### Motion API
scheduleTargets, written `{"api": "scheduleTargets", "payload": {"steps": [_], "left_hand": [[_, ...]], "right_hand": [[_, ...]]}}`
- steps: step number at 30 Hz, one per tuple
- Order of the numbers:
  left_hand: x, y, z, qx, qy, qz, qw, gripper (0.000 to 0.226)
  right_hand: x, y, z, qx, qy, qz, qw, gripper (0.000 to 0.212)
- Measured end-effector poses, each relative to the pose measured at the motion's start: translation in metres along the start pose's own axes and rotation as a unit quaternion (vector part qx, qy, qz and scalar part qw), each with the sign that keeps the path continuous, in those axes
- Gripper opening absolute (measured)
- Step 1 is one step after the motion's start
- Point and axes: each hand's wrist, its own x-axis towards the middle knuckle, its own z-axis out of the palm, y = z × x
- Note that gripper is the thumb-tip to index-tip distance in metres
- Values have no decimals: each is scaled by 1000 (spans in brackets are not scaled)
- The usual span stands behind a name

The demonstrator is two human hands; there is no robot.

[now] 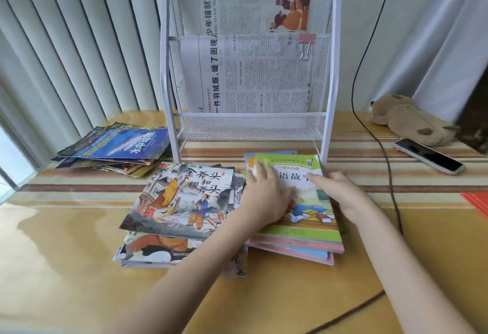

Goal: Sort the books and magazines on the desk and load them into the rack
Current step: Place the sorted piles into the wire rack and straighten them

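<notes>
A white wire rack point(332, 74) stands at the back of the desk with clipped newspapers point(253, 74) in its two upper pockets; the bottom pocket looks empty. Three stacks lie in front of it. A green-topped book point(303, 201) caps the right stack. My left hand point(266, 196) lies flat on its cover with fingers spread. My right hand point(338, 188) rests on the book's right edge, index finger stretched across the title. The middle stack is topped by an illustrated storybook point(179, 196). A blue-covered magazine point(126, 144) tops the left stack.
A phone point(429, 156) and a brown plush toy point(406, 119) lie at the right back of the desk. A black cable point(380, 148) runs down the right side. A red sheet point(475, 201) shows at the right edge. Vertical blinds hang at the left.
</notes>
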Motion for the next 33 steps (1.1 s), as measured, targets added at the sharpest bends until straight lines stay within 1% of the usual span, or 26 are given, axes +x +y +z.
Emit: {"api": "scheduleTargets", "payload": {"steps": [1, 3, 4, 5, 6, 7, 8, 9, 10, 12, 13, 16, 18, 19, 22, 25, 26, 27, 28, 29, 31, 33], "left_hand": [[0, 3, 7, 13, 10, -13, 1000, 77], [2, 2, 14, -12, 43, -29, 999, 79], [3, 0, 15, -34, 51, -33, 998, 80], [5, -3, 15, -61, 57, -37, 996, 80], [5, -5, 14, -89, 63, -42, 993, 78], [4, -6, 14, -114, 68, -46, 990, 76], [3, -6, 13, -132, 74, -44, 987, 74], [2, -6, 13, -144, 78, -42, 986, 72], [0, -6, 13, -152, 84, -37, 984, 71], [-3, -7, 12, -169, 97, -32, 980, 65], [-4, -7, 12, -175, 103, -29, 979, 62], [-8, -7, 15, -168, 118, -13, 979, 61], [-9, -7, 18, -166, 119, -9, 979, 65], [-9, -6, 18, -167, 117, -8, 979, 65], [-10, -5, 19, -181, 119, -7, 976, 64], [-11, -3, 20, -199, 140, -8, 970, 60], [-12, -3, 21, -205, 143, -8, 968, 59], [-13, -2, 20, -213, 143, -7, 966, 60], [-13, -2, 19, -221, 141, -8, 965, 61], [-13, -2, 18, -229, 137, -7, 964, 63], [-16, -3, 16, -247, 128, -2, 961, 70], [-22, -5, 16, -279, 125, 8, 952, 83]], "right_hand": [[2, -1, 0, 11, 3, -3, 1000, 101], [-1, -6, -3, 14, -1, -1, 1000, 65], [-4, -9, -6, 16, -9, 8, 1000, 64], [-3, -12, -9, 22, -21, 20, 999, 81], [2, -10, -12, 21, -32, 33, 999, 102], [12, -6, -15, 16, -47, 35, 998, 118], [30, 4, -19, 5, -69, 40, 997, 124], [50, 13, -22, -6, -94, 54, 994, 123], [52, 12, -24, -14, -105, 67, 992, 121], [32, -1, -20, -5, -131, 89, 987, 115], [17, -12, -18, -9, -133, 99, 986, 109], [-12, -29, -19, -42, -130, 119, 983, 72], [-9, -26, -19, -56, -116, 121, 984, 62], [-7, -25, -18, -50, -108, 119, 986, 62], [-1, -24, -15, -40, -93, 109, 989, 78], [-6, -31, -12, -6, -86, 102, 991, 74], [-9, -31, -12, 0, -80, 97, 992, 79], [-4, -27, -13, 8, -75, 92, 993, 91], [3, -21, -14, 21, -80, 88, 993, 103], [11, -14, -16, 36, -92, 84, 992, 109], [7, -6, -18, 70, -104, 66, 990, 102], [-9, -3, -18, 96, -102, 43, 989, 103]]}}
